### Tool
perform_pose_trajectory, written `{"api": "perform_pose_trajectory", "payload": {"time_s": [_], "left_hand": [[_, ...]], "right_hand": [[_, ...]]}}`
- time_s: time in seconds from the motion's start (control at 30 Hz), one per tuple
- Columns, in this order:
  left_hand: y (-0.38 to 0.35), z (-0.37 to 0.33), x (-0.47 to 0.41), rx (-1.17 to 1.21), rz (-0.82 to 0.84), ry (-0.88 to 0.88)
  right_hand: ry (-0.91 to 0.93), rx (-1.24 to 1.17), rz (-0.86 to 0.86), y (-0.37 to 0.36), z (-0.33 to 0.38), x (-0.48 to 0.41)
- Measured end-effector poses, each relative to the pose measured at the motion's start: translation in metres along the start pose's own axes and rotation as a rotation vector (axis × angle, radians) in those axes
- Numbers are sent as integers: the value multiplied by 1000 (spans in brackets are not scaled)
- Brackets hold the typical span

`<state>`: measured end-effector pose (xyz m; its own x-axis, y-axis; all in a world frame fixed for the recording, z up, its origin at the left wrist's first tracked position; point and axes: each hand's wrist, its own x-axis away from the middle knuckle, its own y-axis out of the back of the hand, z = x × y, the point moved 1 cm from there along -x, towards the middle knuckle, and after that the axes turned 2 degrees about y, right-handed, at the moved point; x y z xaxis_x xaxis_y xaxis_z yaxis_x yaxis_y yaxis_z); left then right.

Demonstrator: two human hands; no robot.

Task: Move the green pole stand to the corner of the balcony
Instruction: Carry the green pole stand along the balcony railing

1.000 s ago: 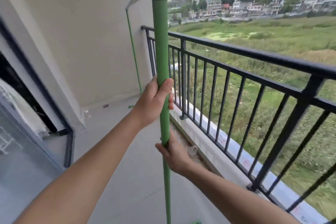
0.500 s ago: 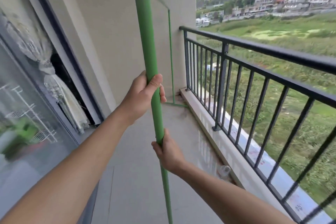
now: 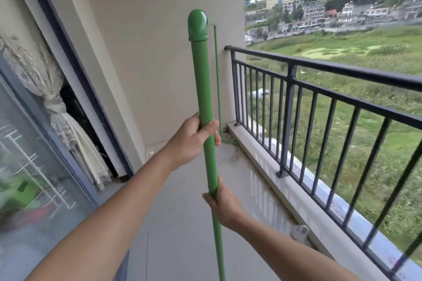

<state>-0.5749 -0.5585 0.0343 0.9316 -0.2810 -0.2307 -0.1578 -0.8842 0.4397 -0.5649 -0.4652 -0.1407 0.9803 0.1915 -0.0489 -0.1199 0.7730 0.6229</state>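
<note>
The green pole stand [image 3: 202, 80] rises almost upright in front of me, capped by a rounded elbow joint at its top. Its far upright, a thin green rod [image 3: 217, 80], stands by the end wall, with a short foot on the floor in the balcony corner [image 3: 226, 137]. My left hand [image 3: 194, 139] is wrapped around the near pole at mid height. My right hand [image 3: 222, 203] grips the same pole lower down, from the right side. The pole's foot is out of view below the frame.
A black metal railing [image 3: 319, 68] on a low concrete kerb [image 3: 274, 166] lines the right side. A sliding glass door [image 3: 29, 166] and a tied-back curtain [image 3: 57, 107] stand on the left. A small pale object [image 3: 299, 231] lies by the kerb.
The view has swung and moved nearer the end wall. The pole's top now sits lower in the frame. Both hands keep the same grip on the pole.
</note>
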Motion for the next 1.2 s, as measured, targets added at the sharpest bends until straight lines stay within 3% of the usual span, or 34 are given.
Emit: {"api": "perform_pose_trajectory", "payload": {"time_s": [0.3, 0.43, 0.7, 1.2], "left_hand": [[42, 9, -13, 48, 343, -139], [7, -8, -21, 63, 474, -246], [-106, -50, -42, 142, 627, -346], [-297, -127, -131, 184, 582, -311]], "right_hand": [[-69, 2, -107, -20, 19, 9], [-98, 18, -185, 8, 4, 36], [-361, 101, -431, 86, -53, 92], [-529, 353, -654, 243, -167, 108]]}}
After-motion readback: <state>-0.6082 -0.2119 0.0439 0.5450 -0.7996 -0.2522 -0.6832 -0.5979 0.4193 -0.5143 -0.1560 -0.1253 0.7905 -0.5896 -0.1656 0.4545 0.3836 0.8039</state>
